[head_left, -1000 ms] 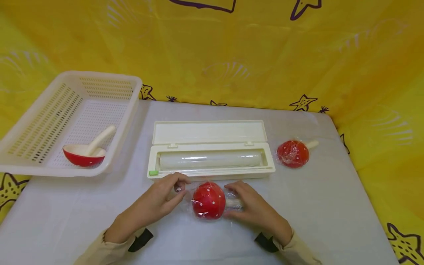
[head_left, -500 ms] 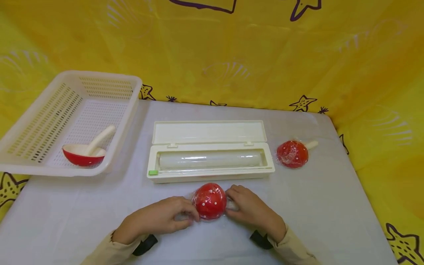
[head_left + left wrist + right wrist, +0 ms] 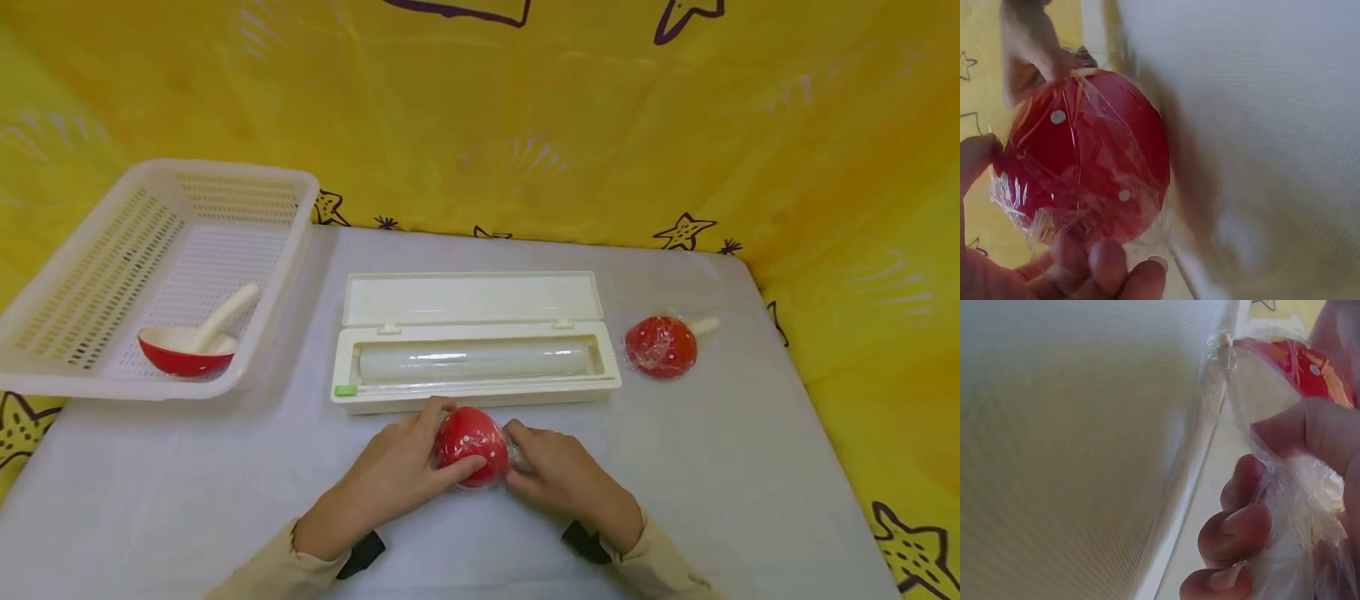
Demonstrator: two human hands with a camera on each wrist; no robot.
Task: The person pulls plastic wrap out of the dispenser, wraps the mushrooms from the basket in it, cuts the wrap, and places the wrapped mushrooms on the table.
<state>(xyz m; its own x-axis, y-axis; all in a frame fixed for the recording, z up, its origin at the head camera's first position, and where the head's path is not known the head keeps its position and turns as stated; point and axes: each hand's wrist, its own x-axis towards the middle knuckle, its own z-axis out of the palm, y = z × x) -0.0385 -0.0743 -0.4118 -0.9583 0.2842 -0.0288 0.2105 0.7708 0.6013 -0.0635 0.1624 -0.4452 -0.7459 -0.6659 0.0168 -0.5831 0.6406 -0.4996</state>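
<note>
A red soup ladle (image 3: 468, 435) with white dots, wrapped in cling film, is between my two hands in front of the film box. My left hand (image 3: 393, 471) grips its round bowl, thumb on the red outer side. In the left wrist view the film lies wrinkled over the bowl (image 3: 1097, 150), bunched near the fingertips. My right hand (image 3: 566, 475) grips the handle end. Clear film (image 3: 1288, 506) is gathered in those fingers in the right wrist view, and the handle is largely hidden by hand and film.
An open white box (image 3: 476, 396) holds a cling film roll (image 3: 480, 360). On the right lies another film-wrapped red ladle (image 3: 660, 348). A white plastic basket (image 3: 292, 250) at the left contains an unwrapped red ladle (image 3: 187, 354). A yellow patterned cloth (image 3: 480, 108) hangs behind the table.
My left hand has moved from the loose film at the left onto the bowl, its thumb now over the red side. My right hand has closed in around the handle.
</note>
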